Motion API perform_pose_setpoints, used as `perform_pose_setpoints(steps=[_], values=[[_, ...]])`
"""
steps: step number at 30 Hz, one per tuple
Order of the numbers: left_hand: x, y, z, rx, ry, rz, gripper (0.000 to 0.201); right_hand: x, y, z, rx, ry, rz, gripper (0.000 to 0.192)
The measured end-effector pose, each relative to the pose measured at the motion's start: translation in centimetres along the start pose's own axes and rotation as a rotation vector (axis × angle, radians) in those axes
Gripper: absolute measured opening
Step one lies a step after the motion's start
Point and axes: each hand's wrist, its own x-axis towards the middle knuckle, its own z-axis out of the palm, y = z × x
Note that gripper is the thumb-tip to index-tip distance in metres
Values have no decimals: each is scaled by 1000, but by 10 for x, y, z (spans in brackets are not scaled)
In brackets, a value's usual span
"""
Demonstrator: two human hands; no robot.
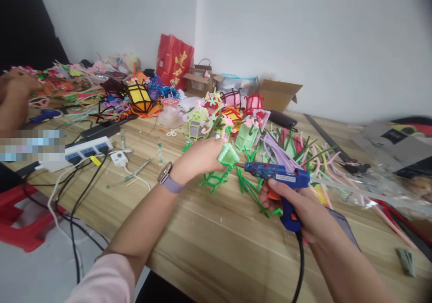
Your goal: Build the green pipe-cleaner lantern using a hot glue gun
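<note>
Fingers of your left hand [199,159] pinch a small green lantern piece [228,155] above the table [209,244], while your right hand [303,208] wraps the blue glue gun [276,177], its nozzle just touching the piece. Judging by the finished lanterns [216,114] behind and the loose green pipe cleaners [253,190] below, this one looks partly built. Bare wood lies toward you; clutter crowds the far side and the right, and the gun's cord [299,267] drops over the near edge.

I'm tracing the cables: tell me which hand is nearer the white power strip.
Left. The left hand holds the green lantern piece, to the right of the white power strip; the right hand, gripping the glue gun, is farther right.
</note>
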Motion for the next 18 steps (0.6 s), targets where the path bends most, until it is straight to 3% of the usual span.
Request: perform_pose_setpoints(steps=[18], values=[[-2,6,-4,-3,18,21,33,0,1,0,-23,-8,2,41]])
